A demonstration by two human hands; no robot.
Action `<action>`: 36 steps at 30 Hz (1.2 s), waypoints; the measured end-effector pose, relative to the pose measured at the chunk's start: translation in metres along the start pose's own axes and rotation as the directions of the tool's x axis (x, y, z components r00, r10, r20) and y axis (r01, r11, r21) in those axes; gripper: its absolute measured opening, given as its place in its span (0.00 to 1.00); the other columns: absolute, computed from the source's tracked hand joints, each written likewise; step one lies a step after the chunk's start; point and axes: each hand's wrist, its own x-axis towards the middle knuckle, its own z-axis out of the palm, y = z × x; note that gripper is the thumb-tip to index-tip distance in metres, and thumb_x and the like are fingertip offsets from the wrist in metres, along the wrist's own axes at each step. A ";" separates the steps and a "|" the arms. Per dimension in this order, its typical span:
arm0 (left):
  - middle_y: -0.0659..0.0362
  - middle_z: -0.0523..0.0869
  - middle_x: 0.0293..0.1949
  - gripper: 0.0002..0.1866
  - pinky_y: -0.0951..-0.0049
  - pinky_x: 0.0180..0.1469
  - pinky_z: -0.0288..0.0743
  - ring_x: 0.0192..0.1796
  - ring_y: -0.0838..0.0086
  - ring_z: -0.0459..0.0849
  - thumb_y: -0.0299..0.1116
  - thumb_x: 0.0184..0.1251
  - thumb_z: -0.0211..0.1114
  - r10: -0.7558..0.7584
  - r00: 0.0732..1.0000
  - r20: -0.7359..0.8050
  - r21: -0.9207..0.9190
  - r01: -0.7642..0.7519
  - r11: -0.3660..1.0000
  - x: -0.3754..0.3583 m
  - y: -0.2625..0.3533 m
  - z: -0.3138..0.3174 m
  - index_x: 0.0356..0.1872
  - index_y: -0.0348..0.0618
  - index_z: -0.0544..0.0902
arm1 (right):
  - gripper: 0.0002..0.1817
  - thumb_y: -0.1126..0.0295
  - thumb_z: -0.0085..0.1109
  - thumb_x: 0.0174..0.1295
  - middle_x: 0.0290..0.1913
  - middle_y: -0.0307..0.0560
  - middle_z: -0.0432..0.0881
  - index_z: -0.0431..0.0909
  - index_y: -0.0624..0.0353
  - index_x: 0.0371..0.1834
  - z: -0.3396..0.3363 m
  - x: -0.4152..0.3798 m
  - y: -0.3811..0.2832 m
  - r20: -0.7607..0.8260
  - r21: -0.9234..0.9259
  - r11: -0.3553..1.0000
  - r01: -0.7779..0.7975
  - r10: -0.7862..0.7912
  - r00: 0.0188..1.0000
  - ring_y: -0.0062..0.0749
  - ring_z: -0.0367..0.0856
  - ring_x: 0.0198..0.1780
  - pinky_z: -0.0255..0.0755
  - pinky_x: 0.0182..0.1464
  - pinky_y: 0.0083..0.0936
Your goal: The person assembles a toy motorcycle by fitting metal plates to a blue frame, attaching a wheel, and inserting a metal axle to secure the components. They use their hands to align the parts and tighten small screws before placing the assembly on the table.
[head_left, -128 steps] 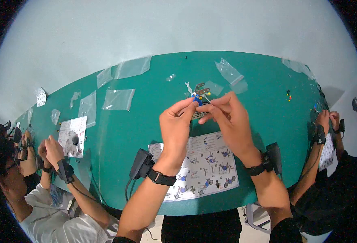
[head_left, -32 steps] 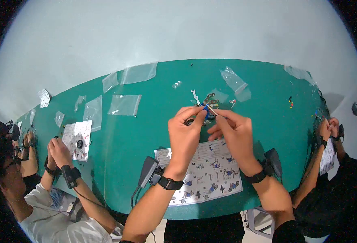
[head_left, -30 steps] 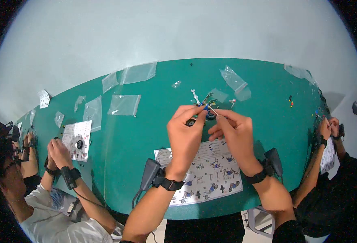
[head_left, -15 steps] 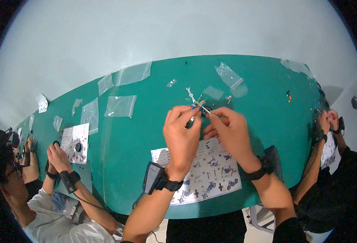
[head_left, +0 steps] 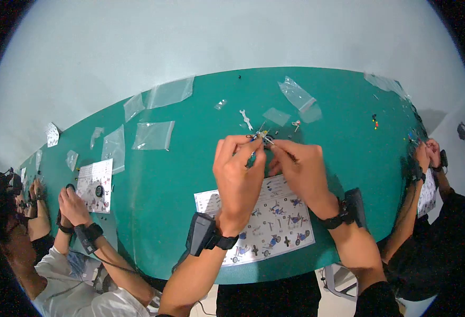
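Both hands are up over the green table (head_left: 179,174), just beyond the far edge of the instruction sheet (head_left: 274,219). The left hand (head_left: 238,177) has its fingertips pinched together on a small toy assembly (head_left: 262,137) with blue and metal bits, held just above the tabletop. The right hand (head_left: 301,169) meets it from the other side, its thumb and forefinger closed on a thin tool (head_left: 280,147) whose tip goes into the toy; the tool is too small for me to say what kind it is. Beyond the sheet, a little wrench (head_left: 245,117) lies flat on the table, with clear plastic bags (head_left: 153,134) scattered farther off. To the left of the sheet, another person's hands (head_left: 73,203) work beside a second sheet (head_left: 94,182).
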 end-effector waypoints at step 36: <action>0.53 0.91 0.46 0.15 0.63 0.50 0.82 0.48 0.58 0.88 0.14 0.55 0.78 0.101 0.993 -0.057 -0.021 -0.102 0.995 0.001 0.017 -0.002 0.43 0.39 0.92 | 0.05 0.79 0.67 0.70 0.42 0.53 0.77 0.79 0.63 0.44 -0.002 0.007 -0.014 -0.157 -0.265 0.933 0.245 -0.293 0.943 0.48 0.83 0.39 0.77 0.39 0.35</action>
